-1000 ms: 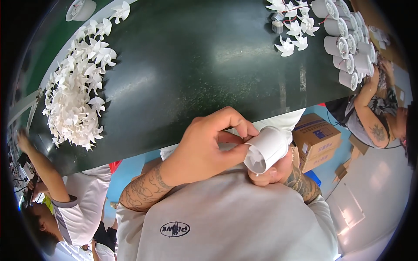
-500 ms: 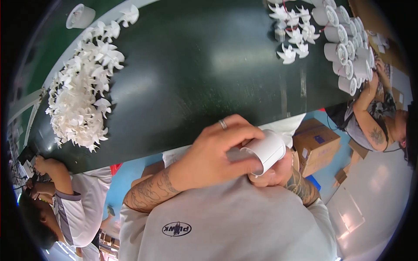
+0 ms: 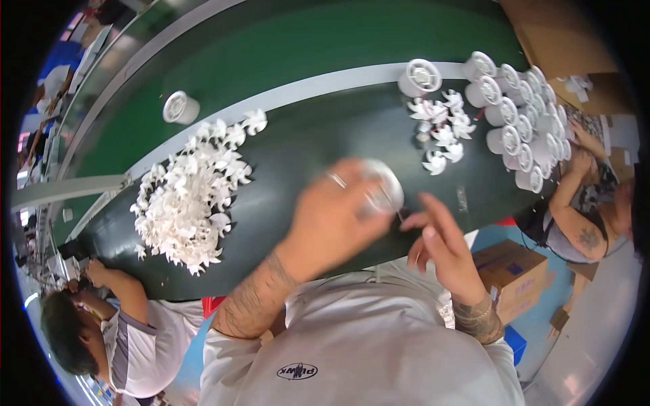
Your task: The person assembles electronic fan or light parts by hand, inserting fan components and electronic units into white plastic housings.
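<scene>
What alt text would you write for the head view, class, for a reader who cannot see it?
The left hand holds a blurred white round housing over a dark green belt, with the right hand open beside it. A pile of white fan impellers lies left; more white housings cluster right.

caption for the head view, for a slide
Left hand carries a white round housing over the dark belt, right hand open beside it, white fan blades heaped left.

Brown cardboard box (image 3: pixel 509 267) on blue floor at lower right, smaller cardboard piece (image 3: pixel 559 318) beside it
</scene>
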The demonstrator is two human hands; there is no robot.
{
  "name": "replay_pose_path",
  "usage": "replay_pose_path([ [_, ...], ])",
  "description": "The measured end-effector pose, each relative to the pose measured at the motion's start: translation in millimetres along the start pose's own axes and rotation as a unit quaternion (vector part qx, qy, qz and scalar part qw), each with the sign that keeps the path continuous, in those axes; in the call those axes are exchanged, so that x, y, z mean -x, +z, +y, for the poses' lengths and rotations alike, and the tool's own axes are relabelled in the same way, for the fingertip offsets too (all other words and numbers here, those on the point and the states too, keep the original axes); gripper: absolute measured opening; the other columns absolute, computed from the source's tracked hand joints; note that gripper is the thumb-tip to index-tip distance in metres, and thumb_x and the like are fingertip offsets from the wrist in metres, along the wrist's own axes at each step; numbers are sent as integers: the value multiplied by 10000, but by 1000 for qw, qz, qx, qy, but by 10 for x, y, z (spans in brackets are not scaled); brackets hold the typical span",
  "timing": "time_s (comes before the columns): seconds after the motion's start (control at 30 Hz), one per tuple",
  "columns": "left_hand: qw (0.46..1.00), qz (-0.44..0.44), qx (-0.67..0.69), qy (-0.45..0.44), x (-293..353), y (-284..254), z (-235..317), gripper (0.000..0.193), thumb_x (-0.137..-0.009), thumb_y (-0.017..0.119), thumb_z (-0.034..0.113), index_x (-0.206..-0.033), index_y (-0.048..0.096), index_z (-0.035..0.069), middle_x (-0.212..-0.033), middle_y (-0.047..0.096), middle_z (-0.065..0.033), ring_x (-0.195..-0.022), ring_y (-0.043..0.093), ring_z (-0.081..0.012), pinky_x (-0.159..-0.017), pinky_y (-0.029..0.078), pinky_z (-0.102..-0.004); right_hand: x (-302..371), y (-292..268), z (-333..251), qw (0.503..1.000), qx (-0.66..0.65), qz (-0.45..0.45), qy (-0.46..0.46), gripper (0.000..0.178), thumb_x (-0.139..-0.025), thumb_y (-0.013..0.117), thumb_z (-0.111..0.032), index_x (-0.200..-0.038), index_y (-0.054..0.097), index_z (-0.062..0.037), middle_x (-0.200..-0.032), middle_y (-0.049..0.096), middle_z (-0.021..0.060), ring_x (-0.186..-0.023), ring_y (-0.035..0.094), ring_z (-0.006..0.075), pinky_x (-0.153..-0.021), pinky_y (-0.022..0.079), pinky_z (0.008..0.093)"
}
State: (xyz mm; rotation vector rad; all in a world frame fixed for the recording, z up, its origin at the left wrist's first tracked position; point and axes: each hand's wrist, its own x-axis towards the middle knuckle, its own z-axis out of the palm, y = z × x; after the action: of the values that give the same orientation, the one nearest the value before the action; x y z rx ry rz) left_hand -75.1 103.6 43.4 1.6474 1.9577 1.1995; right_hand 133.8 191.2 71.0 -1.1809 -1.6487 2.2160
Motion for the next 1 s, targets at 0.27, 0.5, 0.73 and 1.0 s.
replay_pose_path([
  [0.27, 936, 220, -264, -70, -1304, -416, -1482, 453, -849, 685, 262, -1197, 606, -17, -1238, 603, -240, -1056, 617, -409, -919, 489, -443, -351, -1330, 384, 751, 363, 506, -220, 455, -939, 580, -107, -1376, 482, -25, -946, 568, 67, -695, 501, 115, -636, 443, 249],
  [0.5, 933, 79, -310, -165, -1048, -729, -1503, 654, -861, 638, 271, -1422, 424, 13, -1246, 562, -277, -1145, 544, -428, -965, 455, -470, -327, -1897, 189, 638, 468, 583, -184, 398, -974, 548, -237, -1287, 559, 8, -709, 555, 60, -643, 512, 129, -618, 446, 289],
  [0.73, 914, 170, -363, -61, -199, -814, -724, 462, -814, 719, 190, -1246, 604, 71, -1155, 622, -193, -1080, 553, -364, -921, 440, -474, -86, -2478, 481, 879, 127, 459, -25, 316, -974, 554, -316, -1213, 576, -110, -762, 584, -5, -598, 519, 62, -474, 366, 199],
  [1.0, 880, 65, -469, -39, 43, -1105, -791, 392, -810, 734, 234, -1172, 666, 101, -1041, 670, -55, -1010, 573, -259, -872, 407, -415, 134, -1717, 130, 968, 33, 187, 166, 491, -988, 533, -373, -1429, 431, -184, -749, 610, 9, -551, 506, 55, -447, 289, 158],
])
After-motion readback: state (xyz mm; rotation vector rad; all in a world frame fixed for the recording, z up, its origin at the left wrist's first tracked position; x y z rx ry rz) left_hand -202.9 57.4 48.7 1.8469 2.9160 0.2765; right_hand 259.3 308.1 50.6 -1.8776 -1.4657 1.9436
